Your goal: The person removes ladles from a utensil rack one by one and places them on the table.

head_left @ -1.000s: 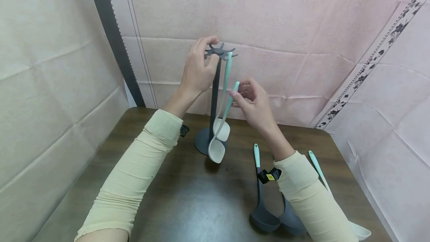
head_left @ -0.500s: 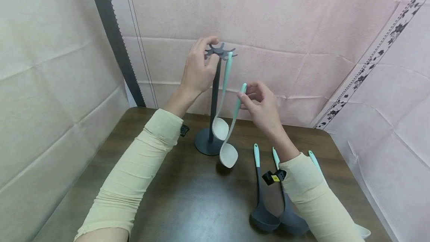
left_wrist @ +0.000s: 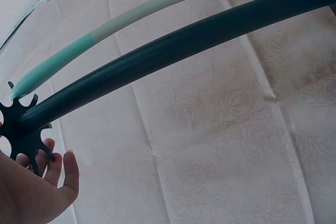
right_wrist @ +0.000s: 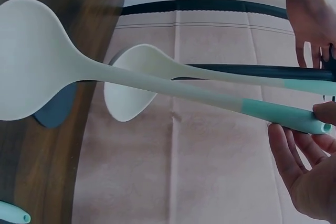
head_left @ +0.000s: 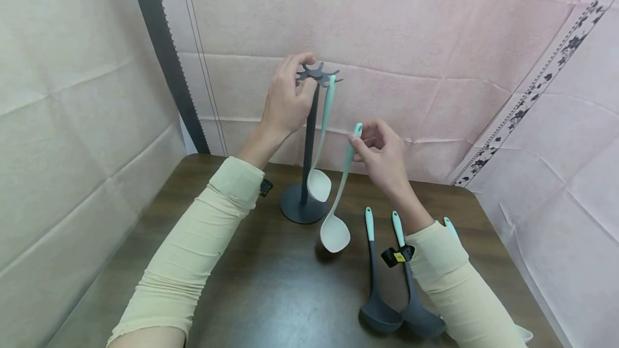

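My right hand (head_left: 382,154) pinches the mint-green handle of a white ladle (head_left: 335,234), which hangs bowl-down above the table. In the right wrist view that ladle (right_wrist: 157,85) stretches across, held near its handle end. My left hand (head_left: 286,93) grips the hooked top of a dark utensil stand (head_left: 309,144), thumb on the near side. The left wrist view shows fingers behind the hooks of the stand (left_wrist: 157,59). A second white ladle (head_left: 319,186) with a mint handle hangs from a hook beside the pole.
Two dark ladles (head_left: 379,313) with mint handles lie on the wooden table (head_left: 256,283) at the right. Another mint handle (head_left: 451,225) and a white bowl edge (head_left: 524,333) show around my right sleeve. Pale cloth (head_left: 387,31) surrounds the table.
My right hand has drawn the held ladle rightward and slightly down, away from the stand and the hanging ladle. The left hand stays at the stand's top.
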`<state>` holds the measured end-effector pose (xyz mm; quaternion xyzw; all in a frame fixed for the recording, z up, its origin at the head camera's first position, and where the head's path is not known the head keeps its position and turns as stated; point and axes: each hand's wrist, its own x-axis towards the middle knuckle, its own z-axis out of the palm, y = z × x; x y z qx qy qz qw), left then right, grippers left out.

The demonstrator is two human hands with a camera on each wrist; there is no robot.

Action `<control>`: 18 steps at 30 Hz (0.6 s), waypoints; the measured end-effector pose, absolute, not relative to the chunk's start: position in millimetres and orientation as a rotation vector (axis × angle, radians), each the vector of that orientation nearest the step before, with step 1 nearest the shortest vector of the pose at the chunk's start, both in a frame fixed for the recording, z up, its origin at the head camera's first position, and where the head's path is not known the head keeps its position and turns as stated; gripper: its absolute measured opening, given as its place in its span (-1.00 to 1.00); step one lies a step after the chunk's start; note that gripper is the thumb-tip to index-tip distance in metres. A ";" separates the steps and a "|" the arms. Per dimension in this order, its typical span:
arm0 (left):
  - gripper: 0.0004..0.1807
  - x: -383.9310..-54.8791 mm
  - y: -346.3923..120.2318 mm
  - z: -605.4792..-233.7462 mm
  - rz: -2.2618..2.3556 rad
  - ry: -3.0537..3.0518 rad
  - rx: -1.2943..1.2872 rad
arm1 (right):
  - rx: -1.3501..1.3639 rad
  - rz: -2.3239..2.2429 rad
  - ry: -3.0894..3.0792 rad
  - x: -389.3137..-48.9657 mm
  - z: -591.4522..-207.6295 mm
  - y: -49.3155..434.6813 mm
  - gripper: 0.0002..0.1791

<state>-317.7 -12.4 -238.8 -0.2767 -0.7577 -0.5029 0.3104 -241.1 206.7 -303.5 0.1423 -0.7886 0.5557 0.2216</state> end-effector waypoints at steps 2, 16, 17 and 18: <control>-0.43 -317.4 -12.1 -238.7 -1.330 -2.002 -0.731 | 0.373 1.527 -2.193 -235.3 -299.1 204.0 -0.73; -0.44 -317.5 -11.1 -238.7 -1.311 -2.011 -0.719 | 0.323 1.481 -2.226 -253.9 -333.4 219.7 -0.73; -0.43 -317.6 -11.2 -238.6 -1.309 -2.012 -0.718 | 0.321 1.480 -2.230 -254.3 -335.0 220.1 -0.73; -0.43 -317.7 -11.3 -238.6 -1.306 -2.014 -0.716 | 0.320 1.480 -2.233 -255.1 -336.6 220.6 -0.74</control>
